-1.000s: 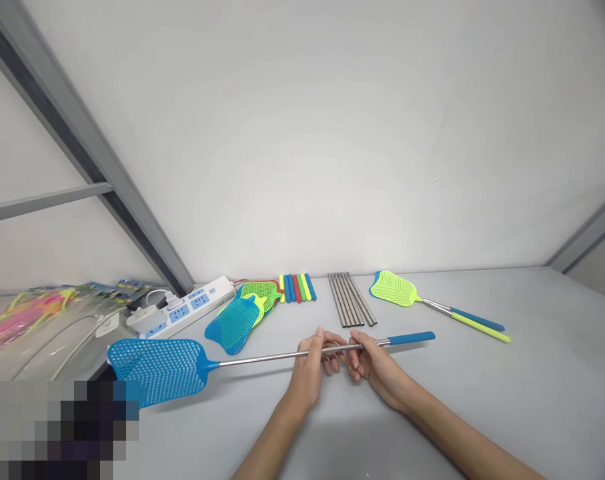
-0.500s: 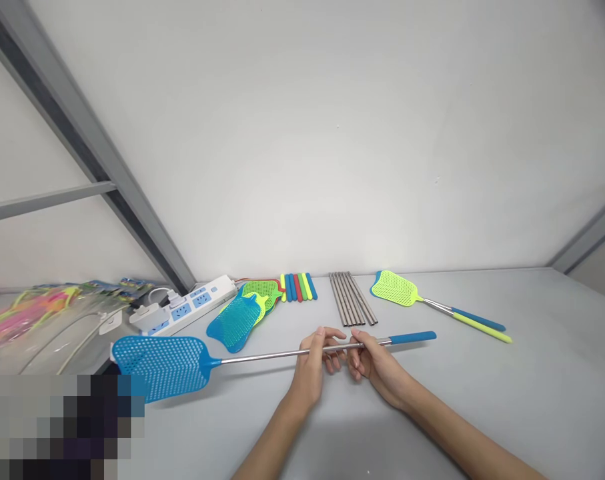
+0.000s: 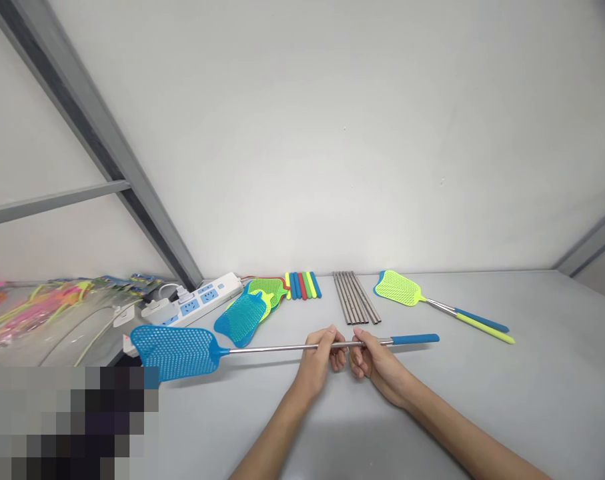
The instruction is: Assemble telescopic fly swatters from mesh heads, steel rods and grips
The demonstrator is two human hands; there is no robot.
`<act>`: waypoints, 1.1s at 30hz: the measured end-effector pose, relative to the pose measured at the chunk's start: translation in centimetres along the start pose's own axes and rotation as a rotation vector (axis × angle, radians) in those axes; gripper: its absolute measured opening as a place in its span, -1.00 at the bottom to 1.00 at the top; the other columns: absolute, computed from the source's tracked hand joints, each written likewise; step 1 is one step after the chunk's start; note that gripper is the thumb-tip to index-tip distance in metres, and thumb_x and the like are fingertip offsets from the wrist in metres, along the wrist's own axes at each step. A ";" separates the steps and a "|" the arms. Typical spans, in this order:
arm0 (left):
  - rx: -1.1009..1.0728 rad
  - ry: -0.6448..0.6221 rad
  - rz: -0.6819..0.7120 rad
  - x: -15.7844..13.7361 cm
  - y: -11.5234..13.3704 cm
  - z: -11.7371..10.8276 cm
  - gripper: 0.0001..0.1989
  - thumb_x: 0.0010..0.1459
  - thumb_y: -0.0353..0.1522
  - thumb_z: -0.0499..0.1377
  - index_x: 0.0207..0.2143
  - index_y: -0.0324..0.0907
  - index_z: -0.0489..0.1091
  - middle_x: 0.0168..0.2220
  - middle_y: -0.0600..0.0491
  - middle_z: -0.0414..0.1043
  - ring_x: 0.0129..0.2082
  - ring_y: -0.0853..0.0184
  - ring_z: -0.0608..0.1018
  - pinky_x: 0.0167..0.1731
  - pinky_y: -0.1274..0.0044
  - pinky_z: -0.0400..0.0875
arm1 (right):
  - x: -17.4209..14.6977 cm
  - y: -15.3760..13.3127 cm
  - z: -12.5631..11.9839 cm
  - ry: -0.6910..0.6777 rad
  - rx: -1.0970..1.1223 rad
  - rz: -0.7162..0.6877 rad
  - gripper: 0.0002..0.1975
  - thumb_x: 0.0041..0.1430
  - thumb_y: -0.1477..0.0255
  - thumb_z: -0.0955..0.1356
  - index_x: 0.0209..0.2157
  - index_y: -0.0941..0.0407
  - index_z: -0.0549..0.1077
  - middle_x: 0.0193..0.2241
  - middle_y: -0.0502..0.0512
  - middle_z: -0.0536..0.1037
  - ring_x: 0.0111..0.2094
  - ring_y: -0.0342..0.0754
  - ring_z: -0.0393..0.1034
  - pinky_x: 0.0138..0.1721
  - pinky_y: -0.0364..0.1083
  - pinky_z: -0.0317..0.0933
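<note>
A blue fly swatter (image 3: 179, 352) with a long metal rod is held level above the table, its mesh head to the left and its blue grip to the right. My left hand (image 3: 321, 360) is closed round the middle of the rod, thumb on top. Close beside it, my right hand (image 3: 375, 360) pinches the rod just left of the blue grip. Behind my hands lie several metal tubes (image 3: 355, 298) in a row. Left of them are several coloured handle grips (image 3: 303, 285) and a pile of loose swatter heads (image 3: 243, 319).
Two finished-looking swatters (image 3: 398, 289) lie at the right, one with a yellow grip. A white power strip (image 3: 207, 298) with plugs and cables lies at the left, near clear bags (image 3: 47, 313) of colourful parts. A white wall (image 3: 357, 167) stands behind the grey table (image 3: 482, 400).
The swatter's head has risen a little, so the rod lies more level. My left hand has closed its fingers more around the rod. The whole view has shifted slightly.
</note>
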State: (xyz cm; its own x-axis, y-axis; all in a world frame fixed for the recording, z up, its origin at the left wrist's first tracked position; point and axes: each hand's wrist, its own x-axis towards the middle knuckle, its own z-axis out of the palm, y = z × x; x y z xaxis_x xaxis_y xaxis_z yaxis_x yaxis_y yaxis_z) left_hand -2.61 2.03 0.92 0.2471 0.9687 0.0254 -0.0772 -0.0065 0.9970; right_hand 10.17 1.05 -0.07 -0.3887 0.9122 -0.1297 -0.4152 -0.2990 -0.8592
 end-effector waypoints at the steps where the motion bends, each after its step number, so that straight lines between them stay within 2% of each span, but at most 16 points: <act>1: 0.005 -0.006 -0.005 0.0 0.0 0.1 -0.59 0.05 -0.15 -0.10 -0.63 -0.26 0.27 -0.75 0.12 0.22 -0.73 0.46 0.30 -0.70 0.61 0.15 | 0.0 0.1 0.1 -0.011 -0.001 -0.010 -0.52 0.04 0.11 0.13 -0.74 0.17 0.18 -0.65 0.04 0.33 -0.67 -0.23 0.12 -0.61 -0.18 -0.08; 6: 0.045 -0.073 -0.029 0.0 -0.3 0.3 -0.55 0.05 -0.13 -0.09 -0.68 -0.27 0.29 -0.79 0.13 0.19 -0.76 0.49 0.26 -0.71 0.62 0.11 | -0.3 0.3 0.9 -0.065 0.012 -0.056 -0.52 0.02 0.08 0.13 -0.73 0.16 0.19 -0.69 0.04 0.32 -0.61 -0.17 0.20 -0.54 -0.16 -0.01; 12: 0.072 -0.185 -0.081 -0.2 -0.2 0.0 -0.52 0.02 -0.11 -0.07 -0.71 -0.27 0.31 -0.83 0.13 0.18 -0.79 0.48 0.27 -0.71 0.62 0.13 | -0.4 0.4 0.9 -0.084 0.002 -0.026 -0.52 0.01 0.07 0.15 -0.73 0.16 0.16 -0.77 0.00 0.27 -0.63 -0.15 0.22 -0.54 -0.15 -0.01; 18: 0.007 -0.310 -0.156 -0.1 0.2 -0.1 -0.49 0.06 -0.11 -0.15 -0.58 -0.31 0.36 -0.75 0.09 0.26 -0.77 0.45 0.31 -0.71 0.59 0.19 | -0.2 0.3 0.4 -0.087 0.065 0.006 -0.54 0.00 0.09 0.18 -0.74 0.15 0.12 -0.83 -0.11 0.12 -0.72 -0.21 0.11 -0.58 -0.16 -0.01; 21: -0.091 -0.339 -0.190 0.1 -0.1 -0.1 -0.52 0.07 -0.13 -0.13 -0.55 -0.31 0.36 -0.73 0.09 0.25 -0.74 0.45 0.33 -0.69 0.59 0.20 | -0.1 0.3 0.2 -0.095 0.081 0.020 -0.55 -0.01 0.10 0.20 -0.73 0.15 0.13 -0.82 -0.12 0.11 -0.71 -0.19 0.14 -0.57 -0.14 0.03; 27: -0.141 -0.358 -0.174 0.0 -0.2 -0.1 -0.55 0.07 -0.15 -0.11 -0.67 -0.27 0.26 -0.69 0.05 0.28 -0.68 0.45 0.32 -0.59 0.57 0.24 | -0.2 -0.1 0.0 -0.120 0.119 0.034 -0.56 0.01 0.14 0.20 -0.73 0.17 0.17 -0.77 -0.06 0.22 -0.68 -0.18 0.17 -0.51 -0.11 0.06; 33: -0.133 -0.370 -0.147 -0.1 0.4 -0.3 -0.61 0.07 -0.19 -0.07 -0.66 -0.25 0.25 -0.69 0.08 0.27 -0.65 0.43 0.35 -0.49 0.54 0.26 | -0.1 -0.4 -0.1 -0.153 0.102 0.036 -0.67 0.03 0.29 0.23 -0.67 0.22 0.30 -0.73 0.02 0.32 -0.70 -0.24 0.08 -0.58 -0.16 -0.06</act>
State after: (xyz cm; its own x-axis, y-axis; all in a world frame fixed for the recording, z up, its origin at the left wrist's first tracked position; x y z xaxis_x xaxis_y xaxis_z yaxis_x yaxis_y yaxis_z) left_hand -2.96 2.05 1.31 0.5933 0.8022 -0.0674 -0.1338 0.1808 0.9744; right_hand 10.45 1.07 0.20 -0.5222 0.8494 -0.0762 -0.4766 -0.3648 -0.7999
